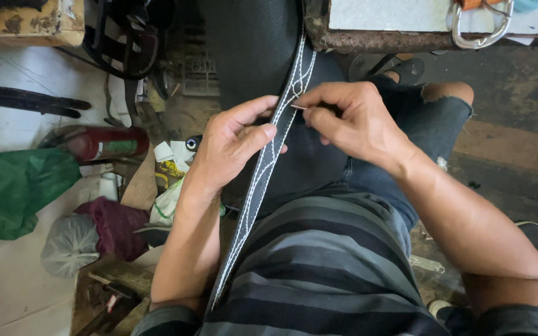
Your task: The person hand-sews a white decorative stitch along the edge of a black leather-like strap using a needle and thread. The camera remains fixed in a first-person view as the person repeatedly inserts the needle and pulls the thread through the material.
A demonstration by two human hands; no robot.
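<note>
I am sewing by hand, mid-stitch, I think. My left hand pinches the black strap with white stitching; it runs over my lap. My right hand is closed on a thin needle at the strap's edge. Next needs a straight, gentle pull. The table edge is close above; floor clutter crowds the left.

What we wore at the bench

We had on a grey-and-black striped shirt and dark blue jeans torn open at one knee; our forearms were bare, no sleeves or gloves.
</note>
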